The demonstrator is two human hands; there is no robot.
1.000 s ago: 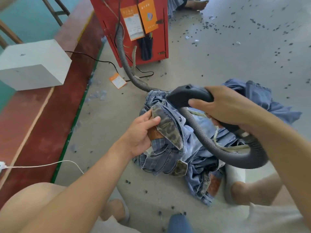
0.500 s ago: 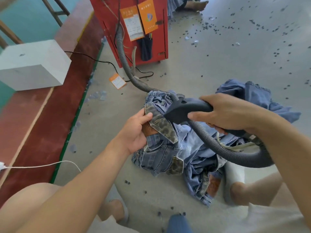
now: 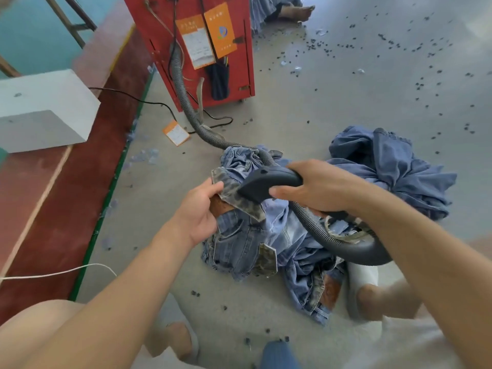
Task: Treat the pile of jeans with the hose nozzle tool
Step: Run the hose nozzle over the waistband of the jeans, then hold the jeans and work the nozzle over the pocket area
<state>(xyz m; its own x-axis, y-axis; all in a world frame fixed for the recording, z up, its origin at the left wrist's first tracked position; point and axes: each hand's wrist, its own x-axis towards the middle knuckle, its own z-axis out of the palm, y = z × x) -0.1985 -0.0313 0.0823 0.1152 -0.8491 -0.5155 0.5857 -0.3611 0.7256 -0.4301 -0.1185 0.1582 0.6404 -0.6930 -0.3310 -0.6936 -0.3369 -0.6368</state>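
The dark nozzle (image 3: 262,186) is gripped by the right hand (image 3: 314,189), fingers curled round its handle, its wide mouth set against the patterned waistband lining (image 3: 234,194) on the pile of jeans (image 3: 266,235). That lining is pinched by the left hand (image 3: 198,211), thumb on top, beside a brown leather patch. Both forearms are stretched forward over the pile. From the nozzle, the ribbed hose (image 3: 319,230) is looped behind the right wrist and run across the pile to the red cabinet (image 3: 191,49) beyond it. The pile is on the grey floor (image 3: 319,107), strewn with dark specks.
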